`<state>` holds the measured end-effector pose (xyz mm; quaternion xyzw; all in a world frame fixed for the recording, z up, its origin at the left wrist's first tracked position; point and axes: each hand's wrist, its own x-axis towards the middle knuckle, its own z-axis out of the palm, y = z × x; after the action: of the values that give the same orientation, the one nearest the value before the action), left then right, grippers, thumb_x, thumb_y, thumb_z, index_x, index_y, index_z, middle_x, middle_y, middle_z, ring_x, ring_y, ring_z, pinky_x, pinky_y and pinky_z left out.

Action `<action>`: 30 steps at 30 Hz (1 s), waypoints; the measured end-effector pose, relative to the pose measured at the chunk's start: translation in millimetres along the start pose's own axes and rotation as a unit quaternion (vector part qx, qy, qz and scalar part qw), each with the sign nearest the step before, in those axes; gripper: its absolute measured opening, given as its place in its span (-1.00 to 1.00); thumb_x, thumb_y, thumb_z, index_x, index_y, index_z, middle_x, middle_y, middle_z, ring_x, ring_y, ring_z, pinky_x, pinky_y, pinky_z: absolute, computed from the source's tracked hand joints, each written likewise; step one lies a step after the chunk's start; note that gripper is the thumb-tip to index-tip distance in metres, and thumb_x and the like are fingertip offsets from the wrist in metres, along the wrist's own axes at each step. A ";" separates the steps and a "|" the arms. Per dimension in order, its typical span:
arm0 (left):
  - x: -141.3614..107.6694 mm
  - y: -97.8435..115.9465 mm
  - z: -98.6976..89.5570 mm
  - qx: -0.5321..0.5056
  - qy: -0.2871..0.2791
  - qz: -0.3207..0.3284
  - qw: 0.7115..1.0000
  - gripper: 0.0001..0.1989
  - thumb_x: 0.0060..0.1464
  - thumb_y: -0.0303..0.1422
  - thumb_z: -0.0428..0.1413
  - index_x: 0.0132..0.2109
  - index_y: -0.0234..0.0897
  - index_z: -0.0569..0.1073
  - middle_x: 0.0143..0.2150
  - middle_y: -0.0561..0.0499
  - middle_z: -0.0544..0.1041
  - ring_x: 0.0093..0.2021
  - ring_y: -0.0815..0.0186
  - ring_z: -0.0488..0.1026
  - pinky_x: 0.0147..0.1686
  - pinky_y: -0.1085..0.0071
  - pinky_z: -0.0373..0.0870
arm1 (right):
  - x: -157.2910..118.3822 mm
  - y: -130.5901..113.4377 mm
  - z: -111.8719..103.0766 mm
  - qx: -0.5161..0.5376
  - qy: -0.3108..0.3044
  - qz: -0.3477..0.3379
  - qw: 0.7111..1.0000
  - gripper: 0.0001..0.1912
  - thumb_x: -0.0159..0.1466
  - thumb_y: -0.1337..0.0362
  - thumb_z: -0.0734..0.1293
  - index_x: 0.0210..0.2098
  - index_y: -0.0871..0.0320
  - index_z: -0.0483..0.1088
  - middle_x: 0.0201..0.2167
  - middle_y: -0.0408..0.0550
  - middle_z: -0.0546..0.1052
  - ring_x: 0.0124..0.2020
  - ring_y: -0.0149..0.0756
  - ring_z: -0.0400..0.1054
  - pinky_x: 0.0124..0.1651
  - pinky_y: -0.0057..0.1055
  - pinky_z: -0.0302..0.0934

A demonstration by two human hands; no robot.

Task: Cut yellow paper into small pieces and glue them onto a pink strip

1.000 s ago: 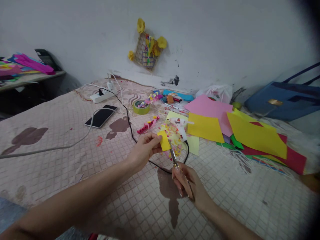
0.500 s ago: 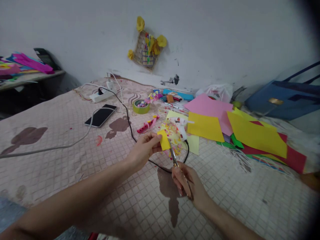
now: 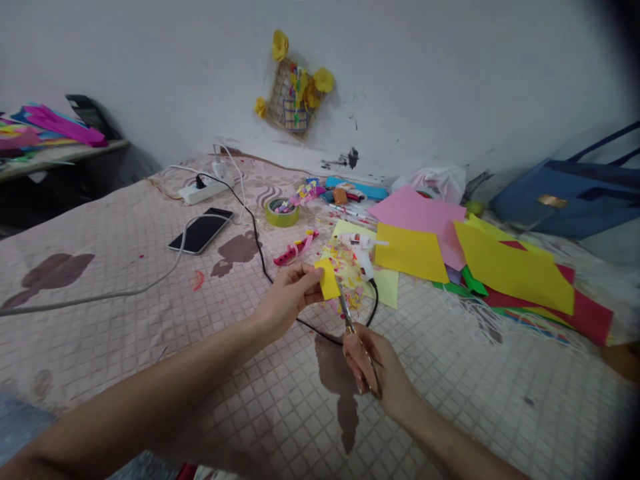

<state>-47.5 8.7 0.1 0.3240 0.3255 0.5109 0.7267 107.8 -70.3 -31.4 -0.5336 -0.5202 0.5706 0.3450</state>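
Observation:
Between the thumb and fingers of my left hand (image 3: 295, 293) is a small yellow piece of paper (image 3: 328, 280), held upright above the table. My right hand (image 3: 377, 367) grips the handles of metal scissors (image 3: 346, 311), whose blades point up and away from me along the paper's right edge. Whether the blades touch the paper, I cannot tell. Just beyond lie small paper scraps (image 3: 350, 275) on a pale yellow-green sheet (image 3: 388, 287). A white glue gun (image 3: 361, 252) rests on that sheet, its black cord curving toward me.
At right are yellow sheets (image 3: 515, 267), a pink sheet (image 3: 420, 215), white string (image 3: 500, 320) and a blue bag (image 3: 575, 200). Behind my left hand lie a red-pink strip (image 3: 295, 249) and a tape roll (image 3: 283, 213). A phone (image 3: 201, 231) and power strip (image 3: 200, 192) sit left, with cables across the cloth.
The scissor handles and my right hand have shifted very slightly left, the handle loops closer together. My left hand and the yellow paper have stayed nearly in place.

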 end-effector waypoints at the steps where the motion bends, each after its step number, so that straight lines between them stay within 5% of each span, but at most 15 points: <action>1: 0.0 -0.1 -0.1 0.000 -0.004 0.001 1.000 -0.79 -0.07 -0.34 0.20 -0.41 -0.33 0.31 -0.38 0.03 0.51 -0.39 0.39 0.49 -0.31 0.42 0.41 | -0.1 -0.2 0.1 0.003 0.000 0.002 1.000 -0.59 0.19 -0.08 0.16 -0.54 0.13 0.12 -0.75 -0.35 0.12 -0.79 -0.57 -0.02 -0.75 -0.60 -0.06; 30: -7.6 -3.1 6.2 0.011 0.013 -0.017 1.000 -0.79 -0.11 -0.35 0.22 -0.41 -0.34 0.32 -0.41 0.02 0.49 -0.41 0.38 0.47 -0.34 0.42 0.40 | 0.9 -5.4 1.8 -0.005 0.019 -0.009 1.000 -0.50 0.14 -0.19 0.14 -0.58 0.12 0.09 -0.77 -0.34 0.11 -0.79 -0.56 -0.01 -0.74 -0.58 -0.07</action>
<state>-42.9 -0.3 2.4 0.3201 0.3460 0.4987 0.7274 105.0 -68.7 -26.6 -0.5418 -0.5213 0.5543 0.3571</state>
